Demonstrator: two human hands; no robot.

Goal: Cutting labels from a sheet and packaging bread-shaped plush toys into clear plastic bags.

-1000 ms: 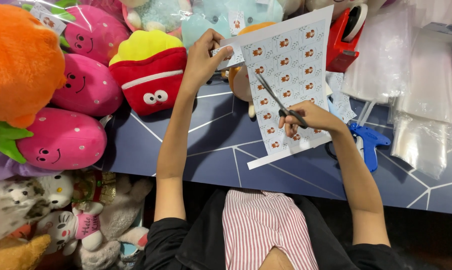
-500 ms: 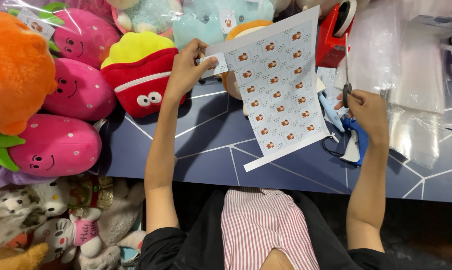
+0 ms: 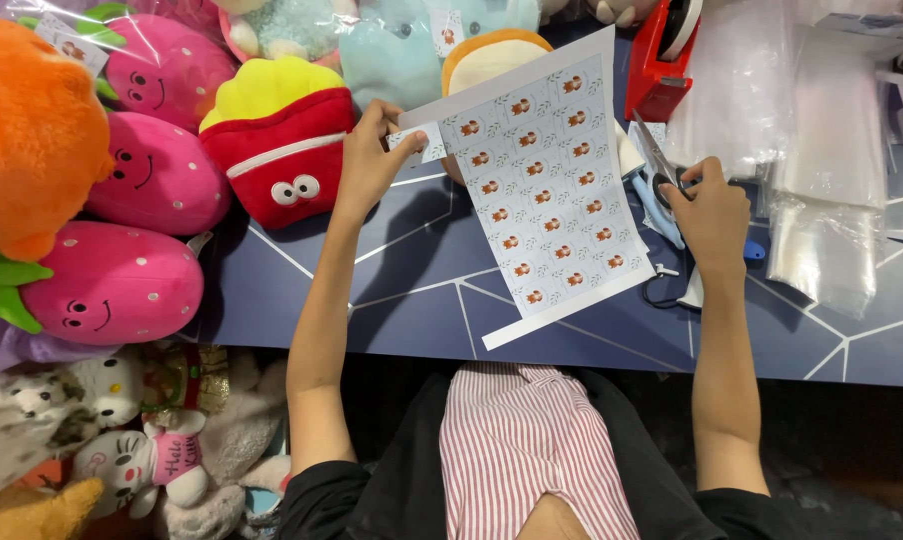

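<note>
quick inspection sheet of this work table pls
surface: dark blue table with pale line pattern
job's things: printed sticker sheet held up at its top corner by left hand; scissors under right hand
clutter: red tape dispenser, clear plastic bags, blue tool partly hidden
hands: left pinching sheet; right closed on scissors
cables: thin black cord by the right wrist
surroundings: plush toys at left, pink strawberry, red fries plush, orange plush
</note>
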